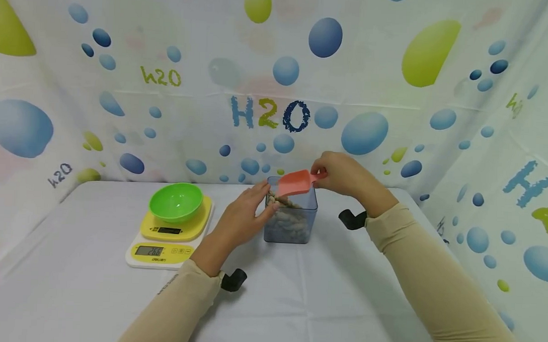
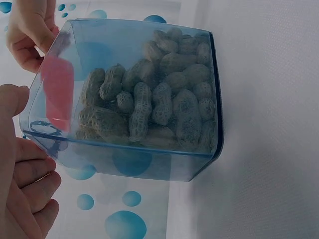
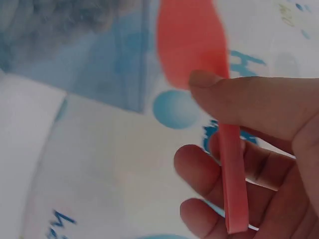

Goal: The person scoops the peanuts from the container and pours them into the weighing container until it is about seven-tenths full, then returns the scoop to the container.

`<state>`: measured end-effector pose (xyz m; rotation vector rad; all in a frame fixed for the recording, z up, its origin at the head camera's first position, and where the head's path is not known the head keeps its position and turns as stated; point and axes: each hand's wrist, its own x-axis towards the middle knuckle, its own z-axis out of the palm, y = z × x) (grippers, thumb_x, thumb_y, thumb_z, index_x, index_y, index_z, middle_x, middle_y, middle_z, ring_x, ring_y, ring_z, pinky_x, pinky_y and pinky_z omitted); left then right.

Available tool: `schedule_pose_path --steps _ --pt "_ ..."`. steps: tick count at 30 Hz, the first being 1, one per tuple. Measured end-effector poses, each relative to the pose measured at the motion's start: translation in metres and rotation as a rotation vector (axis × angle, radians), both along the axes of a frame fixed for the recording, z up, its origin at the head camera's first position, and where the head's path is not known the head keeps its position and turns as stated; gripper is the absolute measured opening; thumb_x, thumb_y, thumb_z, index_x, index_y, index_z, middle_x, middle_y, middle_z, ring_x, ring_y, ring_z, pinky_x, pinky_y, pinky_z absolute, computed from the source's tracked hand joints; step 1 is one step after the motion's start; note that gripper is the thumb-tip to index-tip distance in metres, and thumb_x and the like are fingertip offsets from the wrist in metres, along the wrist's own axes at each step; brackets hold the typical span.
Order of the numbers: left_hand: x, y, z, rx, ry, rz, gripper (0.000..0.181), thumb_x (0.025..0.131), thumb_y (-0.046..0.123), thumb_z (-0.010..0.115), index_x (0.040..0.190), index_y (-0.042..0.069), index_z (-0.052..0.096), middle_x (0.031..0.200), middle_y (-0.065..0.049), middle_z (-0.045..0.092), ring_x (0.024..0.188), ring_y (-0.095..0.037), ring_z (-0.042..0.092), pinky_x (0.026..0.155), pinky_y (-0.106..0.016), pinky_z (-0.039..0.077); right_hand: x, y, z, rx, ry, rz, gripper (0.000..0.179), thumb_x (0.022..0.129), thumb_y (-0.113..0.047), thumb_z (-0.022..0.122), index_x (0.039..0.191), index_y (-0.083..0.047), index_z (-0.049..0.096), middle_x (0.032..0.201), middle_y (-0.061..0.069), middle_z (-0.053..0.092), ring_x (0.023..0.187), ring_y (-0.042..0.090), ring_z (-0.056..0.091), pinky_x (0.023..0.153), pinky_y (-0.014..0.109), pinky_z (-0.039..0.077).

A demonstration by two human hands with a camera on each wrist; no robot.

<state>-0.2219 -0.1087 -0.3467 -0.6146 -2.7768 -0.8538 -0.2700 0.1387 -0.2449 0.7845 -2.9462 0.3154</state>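
My right hand (image 1: 342, 176) pinches the handle of a coral-pink scoop (image 1: 294, 183) between thumb and fingers. The scoop's blade tilts down to the left over the mouth of a clear bluish square container (image 1: 290, 227), its tip inside the rim. Unshelled peanuts (image 2: 162, 99) fill the lower part of this container. At its left rim, my left hand (image 1: 243, 212) rests with fingers extended along the side and the thumb at the front edge. In the right wrist view, the thumb presses on the handle's (image 3: 234, 184) upper end, while the fingers curl behind it.
To the left stands a yellow and white kitchen scale (image 1: 162, 252) with lit digits on its display. On its platform sits a green bowl (image 1: 176, 203), with no contents showing. A white cloth covers the table (image 1: 269, 301); a patterned curtain (image 1: 190, 97) hangs behind.
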Motion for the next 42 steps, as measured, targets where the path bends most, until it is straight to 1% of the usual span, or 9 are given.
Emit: schedule_pose_path --steps 4,8,13,15,20,26,34,38,42 --pt "0.001 -0.002 0.001 -0.003 0.000 -0.002 0.068 0.100 0.053 0.046 0.155 0.015 0.032 0.162 0.000 0.028 0.148 -0.028 0.029 0.117 -0.051 0.030 0.009 -0.005 0.009 0.096 0.026 -0.009 0.022 0.085 -0.018 0.077 0.104 -0.009 0.075 0.097 0.006 0.063 0.086 0.022 0.060 0.077 0.036 0.054" --pt "0.001 -0.004 0.001 -0.005 -0.002 -0.003 0.068 0.101 0.053 0.045 0.155 0.014 0.033 0.162 0.000 0.028 0.148 -0.028 0.029 0.117 -0.051 0.030 0.018 -0.015 0.010 0.167 0.049 0.012 0.021 0.085 -0.016 0.078 0.104 -0.009 0.075 0.096 0.006 0.062 0.085 0.023 0.062 0.078 0.035 0.056" --pt "0.001 -0.004 -0.001 -0.009 0.000 -0.007 0.069 0.100 0.054 0.045 0.155 0.015 0.032 0.162 0.001 0.028 0.148 -0.029 0.030 0.117 -0.051 0.030 0.024 -0.026 -0.002 0.252 0.128 0.037 0.018 0.086 -0.008 0.074 0.104 -0.009 0.075 0.096 0.007 0.063 0.083 0.023 0.065 0.076 0.035 0.057" --pt "0.000 -0.004 -0.002 -0.008 0.001 -0.009 0.068 0.100 0.054 0.045 0.155 0.015 0.033 0.162 0.001 0.028 0.148 -0.028 0.030 0.117 -0.051 0.031 0.024 -0.030 -0.008 0.290 0.146 0.029 0.018 0.086 -0.008 0.074 0.104 -0.009 0.074 0.096 0.007 0.065 0.083 0.022 0.065 0.076 0.034 0.058" --pt "-0.001 -0.002 -0.003 -0.007 -0.002 -0.019 0.068 0.100 0.054 0.046 0.154 0.016 0.034 0.162 0.003 0.028 0.148 -0.027 0.030 0.116 -0.051 0.031 0.019 -0.034 -0.022 0.325 0.115 -0.003 0.019 0.088 -0.010 0.072 0.107 -0.007 0.073 0.098 0.008 0.070 0.084 0.022 0.065 0.080 0.034 0.058" --pt "-0.002 -0.002 -0.001 0.008 -0.015 -0.042 0.067 0.100 0.051 0.048 0.155 0.016 0.033 0.162 0.003 0.027 0.147 -0.027 0.031 0.116 -0.052 0.032 0.017 -0.028 -0.027 0.266 0.069 0.015 0.016 0.087 -0.014 0.075 0.102 -0.008 0.075 0.092 0.007 0.068 0.079 0.020 0.061 0.076 0.032 0.057" --pt "-0.003 -0.002 0.001 0.022 -0.059 -0.051 0.067 0.101 0.049 0.048 0.157 0.018 0.028 0.163 0.004 0.023 0.148 -0.024 0.029 0.117 -0.051 0.031 0.012 -0.019 -0.030 0.116 0.051 0.072 0.013 0.091 -0.020 0.072 0.098 -0.011 0.076 0.083 0.001 0.062 0.075 0.017 0.054 0.067 0.028 0.048" --pt "-0.003 -0.003 0.000 0.026 -0.066 -0.052 0.067 0.101 0.049 0.048 0.157 0.018 0.027 0.163 0.005 0.023 0.149 -0.024 0.028 0.117 -0.050 0.030 0.010 -0.017 -0.033 0.075 0.032 0.077 0.017 0.091 -0.021 0.072 0.104 -0.009 0.076 0.087 0.002 0.064 0.078 0.018 0.055 0.069 0.029 0.049" --pt "-0.003 -0.003 0.000 0.028 -0.065 -0.062 0.067 0.101 0.051 0.047 0.157 0.019 0.026 0.163 0.005 0.022 0.149 -0.024 0.028 0.117 -0.051 0.030 0.008 -0.013 -0.035 0.003 -0.006 0.063 0.025 0.092 -0.022 0.071 0.112 -0.007 0.074 0.094 0.004 0.068 0.082 0.018 0.057 0.073 0.030 0.052"
